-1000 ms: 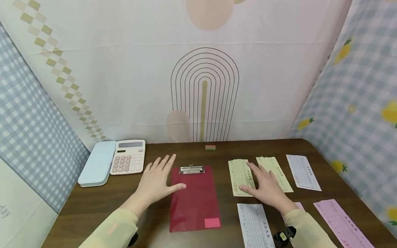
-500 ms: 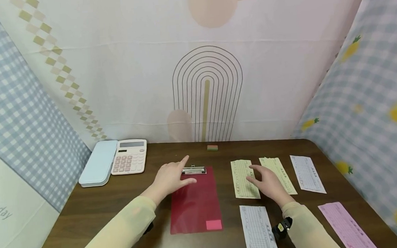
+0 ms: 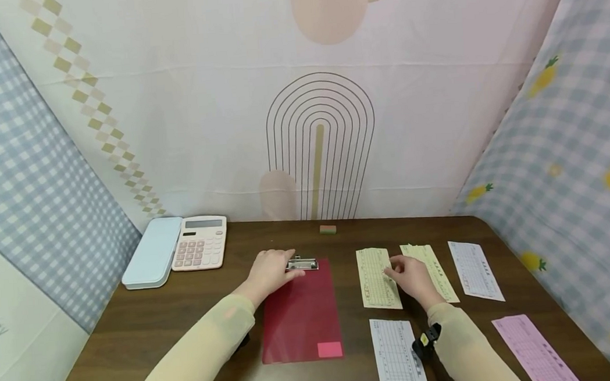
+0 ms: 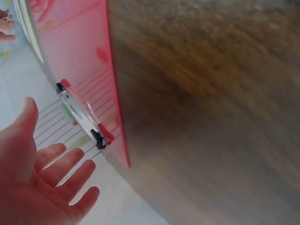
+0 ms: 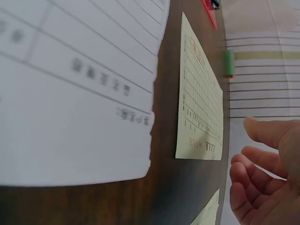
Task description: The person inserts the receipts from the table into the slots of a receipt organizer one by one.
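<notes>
A red clipboard (image 3: pixel 299 319) lies on the table, its metal clip (image 3: pixel 303 264) at the far end. My left hand (image 3: pixel 269 272) is over the clipboard's upper left corner, beside the clip. In the left wrist view, the relaxed fingers (image 4: pixel 70 173) appear apart from the clip. My right hand (image 3: pixel 414 276) is at the right edge of a yellow form slip (image 3: pixel 377 282). Seen from the right wrist, its thumb and loosely bent fingers (image 5: pixel 262 161) have a gap between them and hold nothing. A second yellow slip (image 3: pixel 434 270) is partly hidden behind this hand.
White slips (image 3: pixel 476 270) and a pink slip (image 3: pixel 535 348) lie at the right; another white slip (image 3: pixel 395 348) is nearer me. A calculator (image 3: pixel 200 243) and a pale blue case (image 3: pixel 153 253) stand back left. A small red-green eraser-like block (image 3: pixel 328 230) sits at the far edge.
My left hand has moved right, toward the clip, its spread fingers drawing together. The right hand has lowered toward the first yellow slip, with thumb and fingers closer together.
</notes>
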The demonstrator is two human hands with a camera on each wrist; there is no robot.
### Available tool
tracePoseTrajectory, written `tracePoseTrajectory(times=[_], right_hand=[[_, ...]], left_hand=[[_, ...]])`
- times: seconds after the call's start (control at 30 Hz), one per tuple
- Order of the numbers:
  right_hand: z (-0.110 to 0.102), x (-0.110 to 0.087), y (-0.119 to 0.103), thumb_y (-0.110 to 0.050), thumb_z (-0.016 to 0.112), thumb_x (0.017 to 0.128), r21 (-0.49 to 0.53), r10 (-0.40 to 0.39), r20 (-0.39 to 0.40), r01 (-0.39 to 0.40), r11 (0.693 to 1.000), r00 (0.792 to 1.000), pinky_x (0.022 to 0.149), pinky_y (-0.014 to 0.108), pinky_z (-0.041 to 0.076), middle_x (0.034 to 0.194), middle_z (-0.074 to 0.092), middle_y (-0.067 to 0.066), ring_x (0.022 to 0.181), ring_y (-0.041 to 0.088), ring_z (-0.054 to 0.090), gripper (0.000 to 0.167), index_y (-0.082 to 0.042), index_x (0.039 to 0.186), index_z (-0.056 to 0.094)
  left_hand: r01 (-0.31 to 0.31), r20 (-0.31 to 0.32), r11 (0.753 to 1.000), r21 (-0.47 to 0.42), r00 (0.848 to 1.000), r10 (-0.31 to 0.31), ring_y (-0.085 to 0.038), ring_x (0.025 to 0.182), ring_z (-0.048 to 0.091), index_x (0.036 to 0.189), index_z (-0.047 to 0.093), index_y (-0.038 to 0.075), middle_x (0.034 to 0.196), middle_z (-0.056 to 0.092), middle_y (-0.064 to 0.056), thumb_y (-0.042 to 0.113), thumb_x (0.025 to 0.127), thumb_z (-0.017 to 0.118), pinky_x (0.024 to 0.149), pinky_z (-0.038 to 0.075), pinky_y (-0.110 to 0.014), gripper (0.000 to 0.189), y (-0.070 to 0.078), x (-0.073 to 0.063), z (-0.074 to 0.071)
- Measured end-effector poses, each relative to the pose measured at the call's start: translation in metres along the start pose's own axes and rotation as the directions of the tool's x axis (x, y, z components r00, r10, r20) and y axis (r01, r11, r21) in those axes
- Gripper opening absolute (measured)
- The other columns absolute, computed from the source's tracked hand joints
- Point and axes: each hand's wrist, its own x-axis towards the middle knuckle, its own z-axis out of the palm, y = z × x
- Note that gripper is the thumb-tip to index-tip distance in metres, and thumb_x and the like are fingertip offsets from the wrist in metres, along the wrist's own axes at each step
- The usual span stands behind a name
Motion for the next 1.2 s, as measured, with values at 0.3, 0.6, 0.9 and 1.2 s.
tracePoseTrajectory(times=[0.3, 0.6, 0.9, 1.2], right_hand=[[0.003, 0.017, -0.001, -0.021, 0.066, 0.089, -0.033, 0.050, 0.042, -0.048, 0.998, 0.998, 0.056, 0.029, 0.038, 0.079, 0.056, 0.009, 0.063, 0.017, 0.047, 0.049, 0.010, 0.124, 0.053], [0.007, 0.026, 0.000, -0.019, 0.067, 0.087, -0.025, 0.106, 0.068, -0.104, 0.994, 0.992, 0.057, 0.030, 0.038, 0.079, 0.055, 0.009, 0.064, 0.017, 0.046, 0.052, 0.011, 0.126, 0.051], [0.013, 0.032, -0.001, -0.022, 0.066, 0.088, -0.031, 0.105, 0.078, -0.103, 0.994, 0.991, 0.068, 0.038, 0.045, 0.087, 0.059, 0.020, 0.072, 0.026, 0.053, 0.057, 0.014, 0.127, 0.048], [0.010, 0.028, -0.010, -0.031, 0.071, 0.082, -0.071, 0.236, 0.046, -0.233, 0.970, 0.971, 0.079, 0.047, 0.050, 0.115, 0.055, 0.037, 0.090, 0.038, 0.060, 0.062, 0.019, 0.114, 0.054]], left_hand=[[-0.064, -0.060, 0.998, 0.030, 0.996, 0.065, -0.025, 0.086, 0.065, 0.096, 0.070, 0.009, 0.090, 0.071, -0.003, 0.031, 0.082, 0.072, 0.078, 0.050, -0.040, 0.026, 0.001, 0.009, 0.014], [-0.035, -0.028, 0.998, 0.052, 0.999, 0.037, -0.022, 0.076, 0.063, 0.066, 0.057, 0.015, 0.069, 0.063, 0.001, 0.026, 0.080, 0.074, 0.070, 0.049, -0.037, 0.025, 0.006, 0.021, 0.023], [0.018, 0.026, 1.000, 0.004, 1.000, -0.018, -0.018, 0.074, 0.060, 0.065, 0.059, 0.015, 0.071, 0.059, 0.001, 0.019, 0.080, 0.074, 0.067, 0.050, -0.032, 0.022, 0.005, 0.025, 0.021], [-0.013, 0.089, 0.994, 0.106, 0.996, 0.004, -0.018, 0.075, 0.063, 0.066, 0.066, 0.014, 0.073, 0.066, -0.001, 0.017, 0.080, 0.073, 0.070, 0.052, -0.031, 0.016, 0.010, 0.027, 0.014]])
